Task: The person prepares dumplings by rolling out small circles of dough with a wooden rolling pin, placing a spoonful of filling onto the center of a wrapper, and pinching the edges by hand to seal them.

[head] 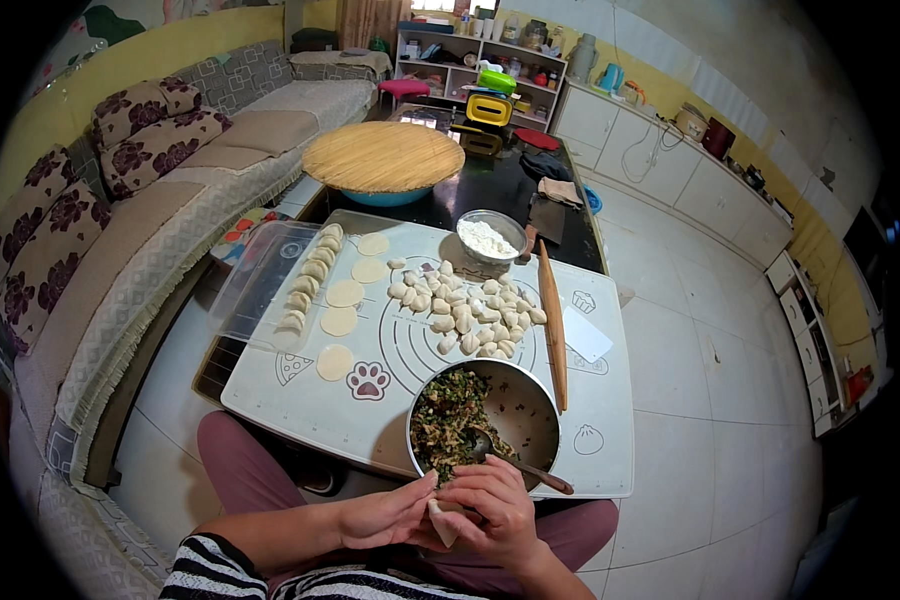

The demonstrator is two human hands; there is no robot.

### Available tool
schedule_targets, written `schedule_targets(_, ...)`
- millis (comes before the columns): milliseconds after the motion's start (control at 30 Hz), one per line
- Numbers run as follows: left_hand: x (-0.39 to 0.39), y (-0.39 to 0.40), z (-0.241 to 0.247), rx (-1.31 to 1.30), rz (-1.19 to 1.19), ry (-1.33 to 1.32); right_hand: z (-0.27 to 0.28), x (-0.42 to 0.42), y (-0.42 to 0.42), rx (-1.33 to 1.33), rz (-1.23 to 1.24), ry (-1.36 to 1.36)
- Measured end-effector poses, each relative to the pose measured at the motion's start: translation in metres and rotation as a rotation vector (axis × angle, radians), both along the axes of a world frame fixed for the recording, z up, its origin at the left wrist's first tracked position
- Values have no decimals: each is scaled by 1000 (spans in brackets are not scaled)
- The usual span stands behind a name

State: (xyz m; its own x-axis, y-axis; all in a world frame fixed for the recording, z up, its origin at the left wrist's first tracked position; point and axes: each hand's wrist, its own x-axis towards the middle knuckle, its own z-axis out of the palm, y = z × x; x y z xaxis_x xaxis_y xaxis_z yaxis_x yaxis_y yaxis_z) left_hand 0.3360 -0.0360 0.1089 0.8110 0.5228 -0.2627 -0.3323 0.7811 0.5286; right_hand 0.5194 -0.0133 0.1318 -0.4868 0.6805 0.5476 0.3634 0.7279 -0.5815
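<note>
Between my two hands, in front of my lap, is a folded dumpling [442, 523], mostly hidden by fingers. My left hand [386, 514] supports it from the left, while the fingers of my right hand [491, 510] press at it from the other side. Just beyond them stands a metal bowl [532, 405] of chopped green and brown filling [446, 420], a spoon [529, 469] leaning in it with its handle over the near right rim. Flat round wrappers [339, 322] lie in a column at the left. Finished dumplings [307, 285] form a row in a clear plastic tray [251, 289].
Many small dough pieces [461, 315] cover the printed mat's [607, 337] middle. A rolling pin [551, 322] and white scraper [586, 335] lie right of them. Behind are a flour bowl [489, 238], a cleaver [546, 219] and a woven round lid [382, 156] on a blue basin [386, 198].
</note>
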Motion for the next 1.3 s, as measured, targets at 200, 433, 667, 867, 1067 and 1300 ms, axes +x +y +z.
schedule_targets(200,4,-4,5,-16,85,15,-10,-4,1,33,44,2)
schedule_targets(433,2,-7,-15,-205,309,-492,14,-7,0,46,12,-36)
schedule_targets(667,16,-4,2,-101,679,-353,2,1,-8,149,-281,64)
schedule_targets(867,19,-6,3,-42,758,-417,-3,-9,-8,77,-284,100)
schedule_targets(1067,23,-5,8,4,728,-319,-5,-13,-5,113,-317,125)
schedule_targets(1300,23,-8,3,16,728,-317,-4,-11,-5,177,-325,93)
